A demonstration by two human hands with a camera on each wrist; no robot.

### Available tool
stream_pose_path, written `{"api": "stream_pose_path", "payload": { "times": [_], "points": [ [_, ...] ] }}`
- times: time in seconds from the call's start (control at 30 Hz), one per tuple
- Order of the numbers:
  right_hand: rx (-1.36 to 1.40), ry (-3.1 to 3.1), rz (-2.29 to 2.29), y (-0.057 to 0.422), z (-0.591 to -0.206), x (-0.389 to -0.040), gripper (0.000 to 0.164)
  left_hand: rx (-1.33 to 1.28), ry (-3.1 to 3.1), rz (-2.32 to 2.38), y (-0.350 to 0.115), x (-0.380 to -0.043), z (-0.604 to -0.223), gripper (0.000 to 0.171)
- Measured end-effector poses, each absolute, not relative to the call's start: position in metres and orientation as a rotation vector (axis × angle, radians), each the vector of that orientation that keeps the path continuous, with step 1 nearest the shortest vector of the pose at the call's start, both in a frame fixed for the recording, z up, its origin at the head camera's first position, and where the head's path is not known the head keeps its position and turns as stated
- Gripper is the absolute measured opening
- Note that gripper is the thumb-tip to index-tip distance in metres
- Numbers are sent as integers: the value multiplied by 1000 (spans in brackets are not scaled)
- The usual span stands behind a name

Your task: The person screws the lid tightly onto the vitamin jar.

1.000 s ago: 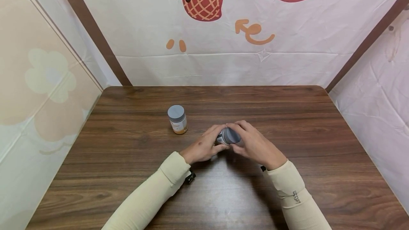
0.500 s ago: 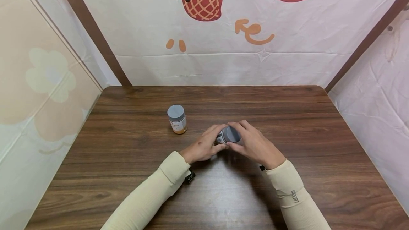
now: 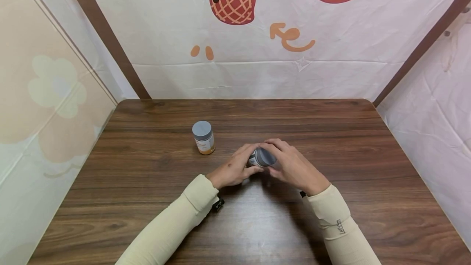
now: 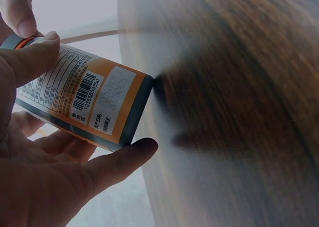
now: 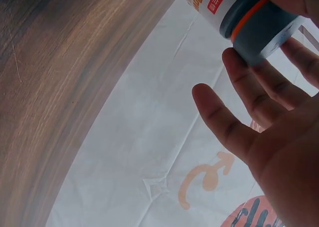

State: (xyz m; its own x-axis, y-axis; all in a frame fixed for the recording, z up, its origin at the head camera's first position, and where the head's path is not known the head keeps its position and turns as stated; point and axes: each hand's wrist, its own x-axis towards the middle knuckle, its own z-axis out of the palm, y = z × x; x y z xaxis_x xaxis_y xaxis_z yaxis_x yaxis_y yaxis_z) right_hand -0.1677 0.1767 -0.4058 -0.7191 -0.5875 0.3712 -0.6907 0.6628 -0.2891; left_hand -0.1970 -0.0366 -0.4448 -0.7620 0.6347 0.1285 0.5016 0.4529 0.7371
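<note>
Near the middle of the table, my left hand grips the body of a small jar with an orange and white label, a barcode and a dark base. The jar is tilted, its lid end toward my right hand. That hand's thumb and fingers hold the grey lid from opposite sides. In the right wrist view an orange ring shows between the lid and the jar's dark collar. One edge of the base is at or just above the tabletop in the left wrist view; contact cannot be told.
A second jar, with a grey lid and a white and orange label, stands upright to the left of my hands. The dark wood table ends at a printed fabric wall behind, with fabric also at both sides.
The fingers and thumb of my right hand have shifted slightly back and forth around the lid. My left hand and the standing jar stay in place.
</note>
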Motion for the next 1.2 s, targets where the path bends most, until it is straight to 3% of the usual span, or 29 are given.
{"api": "stream_pose_path", "payload": {
  "times": [0.83,1.2],
  "points": [
    [936,-2671,685,175,-407,-165,59,975,2531,1185,-36,-198,-445,61],
    [1035,-2635,593,178,-405,-167,62,946,2516,1189,-36,-198,-444,61]
  ]
}}
